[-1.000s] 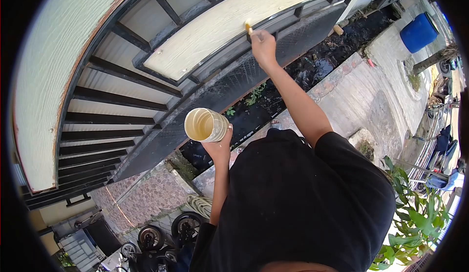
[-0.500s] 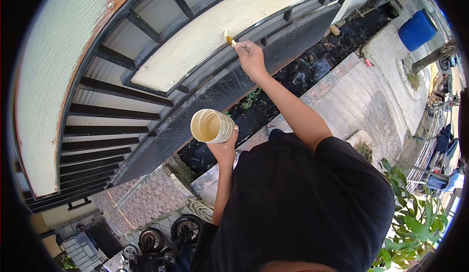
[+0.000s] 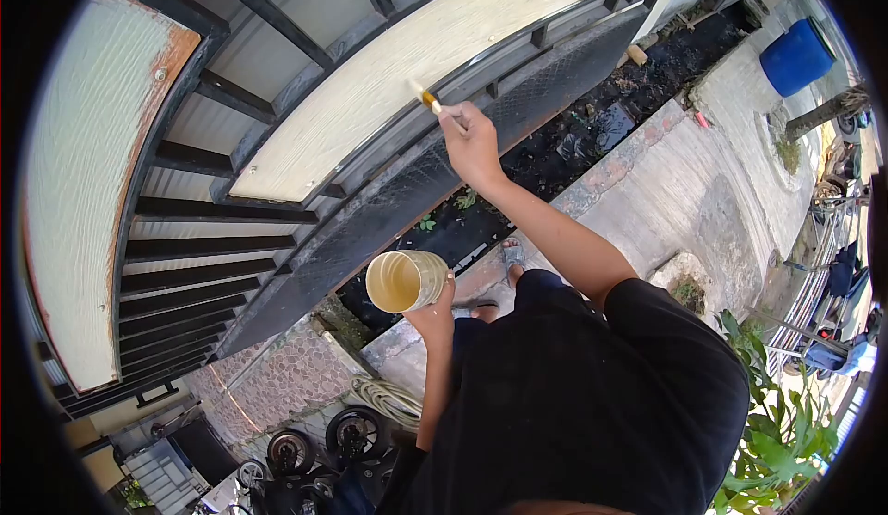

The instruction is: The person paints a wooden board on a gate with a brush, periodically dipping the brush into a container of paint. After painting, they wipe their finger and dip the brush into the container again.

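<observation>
My right hand point(image 3: 472, 148) pinches the handle of a paintbrush point(image 3: 428, 100). Its pale bristles rest at the lower part of a long cream board point(image 3: 370, 90), which has a wood-grain texture and is bolted to a black metal gate point(image 3: 217, 210). Lower down, my left hand point(image 3: 435, 319) is wrapped round a ribbed plastic cup point(image 3: 407, 281), tilted so that its mouth faces the camera. Cream-coloured paint shows inside the cup. A second board point(image 3: 88, 182), pale with bare brown edges, is fixed to the gate on the left.
Below the gate runs a dark drainage ditch point(image 3: 573, 136) beside a concrete slab point(image 3: 666, 191). A blue barrel point(image 3: 795, 57) stands at the upper right. A coiled hose point(image 3: 388, 399) and parked motorcycles point(image 3: 324, 455) are at the bottom, and a leafy plant point(image 3: 777, 441) at the lower right.
The brush has moved a little left and down along the board with my right hand. My left hand and the cup sit slightly lower, and my feet have come into view.
</observation>
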The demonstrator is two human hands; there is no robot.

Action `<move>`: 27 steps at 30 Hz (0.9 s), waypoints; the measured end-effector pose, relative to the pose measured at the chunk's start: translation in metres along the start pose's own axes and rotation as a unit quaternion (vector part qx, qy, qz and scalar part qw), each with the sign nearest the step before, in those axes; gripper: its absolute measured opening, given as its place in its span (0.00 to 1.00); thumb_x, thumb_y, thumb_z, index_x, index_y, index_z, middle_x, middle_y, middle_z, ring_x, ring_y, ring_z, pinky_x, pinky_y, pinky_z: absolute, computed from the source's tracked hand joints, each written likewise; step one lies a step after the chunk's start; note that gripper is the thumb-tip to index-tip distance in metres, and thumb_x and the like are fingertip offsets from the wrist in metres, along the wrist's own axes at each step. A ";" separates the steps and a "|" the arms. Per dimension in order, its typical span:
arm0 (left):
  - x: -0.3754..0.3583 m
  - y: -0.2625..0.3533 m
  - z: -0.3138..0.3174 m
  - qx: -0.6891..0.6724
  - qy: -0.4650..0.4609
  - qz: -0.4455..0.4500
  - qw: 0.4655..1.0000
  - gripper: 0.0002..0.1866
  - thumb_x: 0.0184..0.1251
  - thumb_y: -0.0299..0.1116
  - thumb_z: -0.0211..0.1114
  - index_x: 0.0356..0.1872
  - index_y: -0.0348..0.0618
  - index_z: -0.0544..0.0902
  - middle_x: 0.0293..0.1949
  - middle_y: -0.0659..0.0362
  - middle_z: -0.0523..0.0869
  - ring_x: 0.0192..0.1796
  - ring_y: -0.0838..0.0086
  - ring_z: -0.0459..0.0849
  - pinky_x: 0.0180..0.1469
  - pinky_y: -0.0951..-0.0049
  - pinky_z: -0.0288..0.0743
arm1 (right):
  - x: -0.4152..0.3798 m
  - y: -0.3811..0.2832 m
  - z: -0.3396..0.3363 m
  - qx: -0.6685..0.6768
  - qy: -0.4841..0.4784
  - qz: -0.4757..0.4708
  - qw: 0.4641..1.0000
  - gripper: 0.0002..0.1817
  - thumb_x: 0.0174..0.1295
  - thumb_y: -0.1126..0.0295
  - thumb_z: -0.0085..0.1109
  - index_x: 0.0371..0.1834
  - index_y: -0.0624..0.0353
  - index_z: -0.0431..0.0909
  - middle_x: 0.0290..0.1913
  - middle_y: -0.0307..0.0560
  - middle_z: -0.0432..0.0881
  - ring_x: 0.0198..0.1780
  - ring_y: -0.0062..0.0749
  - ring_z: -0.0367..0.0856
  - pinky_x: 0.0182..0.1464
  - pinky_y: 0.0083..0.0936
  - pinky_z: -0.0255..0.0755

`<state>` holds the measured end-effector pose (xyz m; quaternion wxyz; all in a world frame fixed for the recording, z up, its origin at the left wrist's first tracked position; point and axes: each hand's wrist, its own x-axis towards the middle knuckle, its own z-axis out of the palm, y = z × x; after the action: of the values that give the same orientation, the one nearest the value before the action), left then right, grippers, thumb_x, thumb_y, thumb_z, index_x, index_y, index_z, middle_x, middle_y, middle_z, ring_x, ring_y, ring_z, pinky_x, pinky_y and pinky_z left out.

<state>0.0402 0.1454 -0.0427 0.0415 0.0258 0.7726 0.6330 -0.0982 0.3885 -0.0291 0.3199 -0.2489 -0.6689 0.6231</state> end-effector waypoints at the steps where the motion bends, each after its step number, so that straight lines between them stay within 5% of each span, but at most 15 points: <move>1: -0.002 -0.002 0.000 -0.003 0.007 -0.002 1.000 0.31 0.59 0.22 0.83 0.63 0.31 0.79 0.55 0.52 0.88 0.56 0.67 0.88 0.65 0.64 0.79 | 0.017 0.000 -0.010 -0.008 0.072 -0.023 0.997 0.11 0.77 0.69 0.63 0.48 0.68 0.85 0.29 0.53 0.86 0.29 0.31 0.84 0.35 0.35 0.76; 3: -0.007 -0.006 -0.002 -0.008 0.012 0.003 1.000 0.32 0.59 0.22 0.84 0.63 0.31 0.78 0.55 0.52 0.88 0.57 0.67 0.88 0.66 0.63 0.79 | 0.053 -0.018 -0.028 -0.027 0.198 -0.001 0.980 0.10 0.76 0.70 0.62 0.47 0.70 0.84 0.30 0.54 0.87 0.30 0.34 0.86 0.36 0.35 0.76; 7: -0.017 -0.005 -0.011 -0.004 0.005 0.046 0.999 0.29 0.60 0.21 0.82 0.62 0.33 0.78 0.54 0.53 0.87 0.55 0.69 0.87 0.64 0.66 0.79 | 0.048 -0.010 0.036 -0.006 0.181 -0.049 0.982 0.09 0.74 0.72 0.62 0.43 0.70 0.82 0.30 0.61 0.86 0.32 0.52 0.89 0.40 0.42 0.80; 8: -0.020 -0.012 -0.017 -0.011 -0.005 0.034 0.999 0.35 0.59 0.22 0.83 0.66 0.33 0.74 0.58 0.52 0.85 0.59 0.67 0.86 0.67 0.63 0.77 | 0.025 -0.018 0.050 -0.006 0.135 -0.041 0.990 0.10 0.75 0.70 0.65 0.44 0.69 0.83 0.28 0.52 0.85 0.30 0.29 0.82 0.34 0.34 0.73; 11: -0.028 -0.009 -0.029 -0.013 -0.019 0.020 1.000 0.44 0.57 0.23 0.85 0.72 0.35 0.68 0.63 0.50 0.82 0.64 0.64 0.83 0.71 0.61 0.74 | -0.015 -0.023 0.051 0.018 -0.041 -0.027 0.999 0.10 0.76 0.69 0.64 0.47 0.69 0.84 0.29 0.50 0.86 0.30 0.27 0.81 0.34 0.33 0.73; 13: -0.034 -0.005 -0.036 -0.027 0.007 0.064 0.998 0.37 0.57 0.24 0.85 0.67 0.35 0.74 0.58 0.52 0.85 0.60 0.67 0.85 0.68 0.63 0.76 | 0.000 -0.016 0.036 -0.026 0.042 -0.030 0.998 0.11 0.73 0.68 0.65 0.44 0.68 0.84 0.36 0.63 0.90 0.38 0.55 0.92 0.44 0.42 0.82; 17: -0.054 -0.005 -0.054 -0.047 0.025 0.065 0.996 0.40 0.55 0.24 0.85 0.69 0.36 0.72 0.59 0.52 0.84 0.61 0.67 0.85 0.69 0.63 0.75 | 0.034 -0.041 0.027 -0.031 0.245 -0.038 0.968 0.08 0.73 0.72 0.62 0.42 0.68 0.83 0.34 0.62 0.90 0.37 0.55 0.92 0.42 0.43 0.82; 21: -0.061 -0.010 -0.063 -0.051 0.037 0.062 0.996 0.42 0.54 0.25 0.85 0.70 0.36 0.71 0.59 0.53 0.84 0.61 0.67 0.85 0.69 0.63 0.75 | -0.032 -0.029 0.102 -0.022 0.039 -0.083 0.996 0.08 0.68 0.72 0.65 0.38 0.68 0.84 0.33 0.66 0.87 0.41 0.64 0.90 0.45 0.47 0.82; 22: -0.061 -0.011 -0.064 -0.045 0.045 0.060 0.996 0.42 0.54 0.25 0.85 0.70 0.36 0.71 0.59 0.53 0.84 0.61 0.67 0.85 0.69 0.63 0.76 | -0.048 -0.026 0.110 -0.034 -0.083 -0.040 0.995 0.11 0.72 0.68 0.66 0.45 0.66 0.88 0.37 0.62 0.90 0.41 0.54 0.91 0.45 0.42 0.81; 25: -0.063 -0.017 -0.074 -0.041 0.021 0.049 0.998 0.46 0.55 0.25 0.85 0.74 0.36 0.66 0.65 0.50 0.82 0.66 0.64 0.83 0.73 0.61 0.74 | -0.056 -0.034 0.105 -0.055 -0.144 -0.064 0.986 0.13 0.72 0.65 0.67 0.46 0.66 0.89 0.37 0.60 0.91 0.40 0.45 0.90 0.45 0.37 0.80; 27: -0.070 -0.017 -0.080 -0.050 0.034 0.048 0.997 0.46 0.55 0.25 0.85 0.74 0.37 0.66 0.65 0.51 0.82 0.67 0.64 0.83 0.73 0.61 0.74 | -0.021 -0.031 0.084 -0.079 -0.065 -0.063 0.993 0.12 0.70 0.66 0.67 0.44 0.65 0.89 0.39 0.66 0.91 0.44 0.56 0.92 0.50 0.42 0.83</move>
<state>0.1028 0.0577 -0.0414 -0.0140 0.0394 0.7388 0.6727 -0.1440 0.3136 -0.0024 0.2941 -0.1894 -0.7495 0.5620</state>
